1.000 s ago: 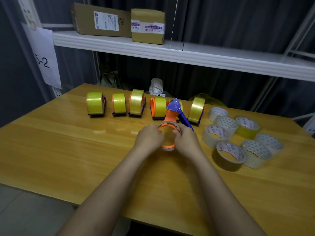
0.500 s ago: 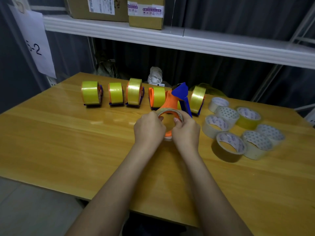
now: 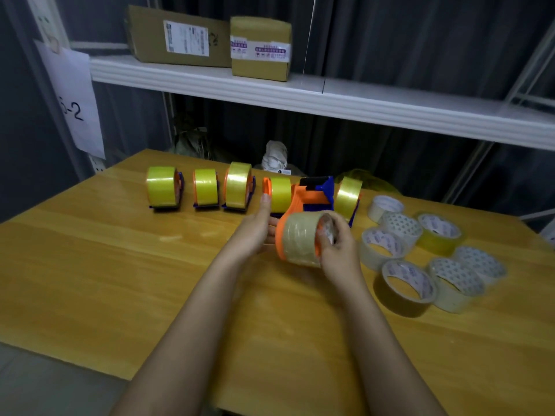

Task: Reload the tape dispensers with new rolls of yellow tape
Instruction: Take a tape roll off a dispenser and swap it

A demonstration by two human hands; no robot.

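Standing over the wooden table (image 3: 90, 265), I take the orange dispenser (image 3: 303, 202) near its middle as my landmark. Behind it and to its left runs a row of loaded dispensers (image 3: 237, 190) with bright yellow rolls, one more standing just to its right. To the right of the landmark, a cluster of loose tape rolls (image 3: 405, 283) lies flat on the table, well apart from the row.

Both hands meet at the landmark's near end. A pale roll of tape (image 3: 300, 241) sits on the dispenser's orange wheel, its hole facing right, so its axis runs left to right across the table. The dispenser's long axis runs away from the person, its blue cutter end (image 3: 322, 187) pointing toward the back row.

The right hand (image 3: 339, 250) curls around the roll's open right face, fingers gripping its rim. The left hand (image 3: 255, 229) lies with straight fingers against the dispenser's left side, bracing it.

I judge the right hand is the working one: the roll has to slide along that sideways axis, toward the left palm, to seat fully.
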